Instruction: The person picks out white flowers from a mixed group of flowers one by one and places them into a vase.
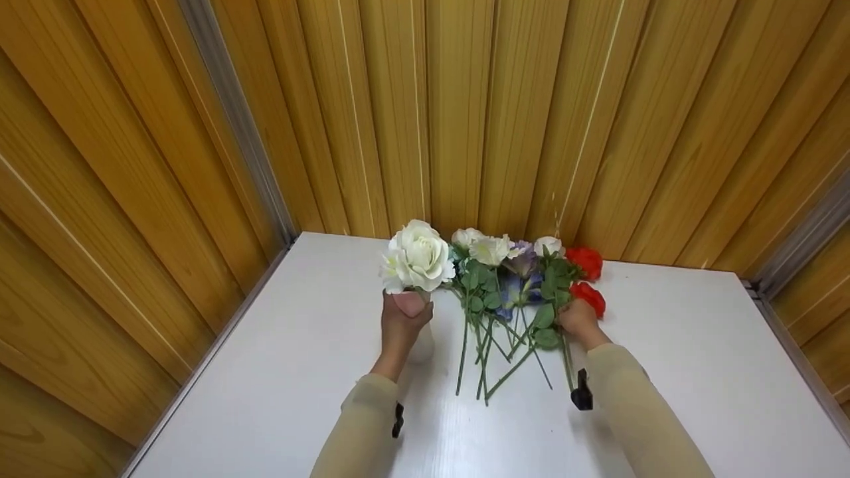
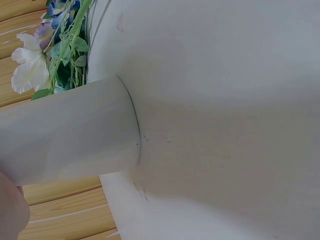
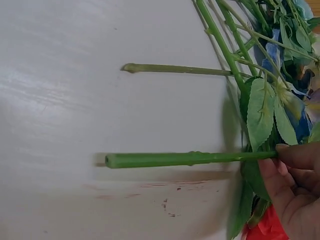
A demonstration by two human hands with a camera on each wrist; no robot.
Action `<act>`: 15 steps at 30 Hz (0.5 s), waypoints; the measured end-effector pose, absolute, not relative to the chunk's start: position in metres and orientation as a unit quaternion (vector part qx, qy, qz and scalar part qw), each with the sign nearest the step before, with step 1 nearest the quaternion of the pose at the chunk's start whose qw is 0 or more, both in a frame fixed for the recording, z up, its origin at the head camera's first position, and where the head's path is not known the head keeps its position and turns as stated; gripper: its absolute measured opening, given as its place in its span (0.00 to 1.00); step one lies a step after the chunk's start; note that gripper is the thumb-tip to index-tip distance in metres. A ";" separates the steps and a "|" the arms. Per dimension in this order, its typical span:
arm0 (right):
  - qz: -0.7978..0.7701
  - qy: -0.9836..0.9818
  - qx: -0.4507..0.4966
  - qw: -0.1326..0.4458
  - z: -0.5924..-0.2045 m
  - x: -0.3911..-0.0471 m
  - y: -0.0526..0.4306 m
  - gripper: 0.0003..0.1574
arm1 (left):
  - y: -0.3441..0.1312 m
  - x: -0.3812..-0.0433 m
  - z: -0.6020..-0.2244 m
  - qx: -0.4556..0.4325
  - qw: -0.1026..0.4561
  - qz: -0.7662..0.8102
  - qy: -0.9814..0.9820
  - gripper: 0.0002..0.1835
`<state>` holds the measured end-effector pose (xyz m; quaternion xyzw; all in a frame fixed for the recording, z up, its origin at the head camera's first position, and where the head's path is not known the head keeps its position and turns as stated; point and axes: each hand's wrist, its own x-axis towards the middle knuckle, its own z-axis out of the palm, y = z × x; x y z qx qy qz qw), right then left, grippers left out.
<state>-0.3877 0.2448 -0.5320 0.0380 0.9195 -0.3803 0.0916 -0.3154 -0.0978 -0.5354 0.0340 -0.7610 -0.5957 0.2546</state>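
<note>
My left hand (image 1: 398,325) grips a white vase (image 2: 75,130) round its upper part. Large white artificial roses (image 1: 423,257) rise above that hand, and a pink patch (image 1: 410,303) shows just under them. In the left wrist view the base of the vase is close over the white table. My right hand (image 1: 579,321) pinches a green flower stem (image 3: 175,159) between thumb and fingers, its cut end pointing away from the hand. A red flower (image 1: 591,299) shows right at the right hand, its head partly covered by the fingers.
Several artificial flowers lie between the hands: white blooms (image 1: 491,250), a purple one (image 1: 522,257), a blue one (image 1: 511,295) and another red one (image 1: 586,263). Their stems (image 1: 487,372) cross on the white table (image 1: 285,385). Wood-patterned walls (image 1: 458,119) stand behind and beside the table.
</note>
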 end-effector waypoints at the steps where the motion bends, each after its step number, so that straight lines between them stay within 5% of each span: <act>1: -0.381 0.919 0.039 0.090 -0.531 -0.387 0.245 0.21 | -0.098 -0.315 -0.535 0.032 0.256 -0.597 -0.760 0.46; 15: -0.371 0.926 0.030 0.065 -0.506 -0.385 0.247 0.08 | -0.098 -0.314 -0.533 0.036 0.241 -0.594 -0.766 0.46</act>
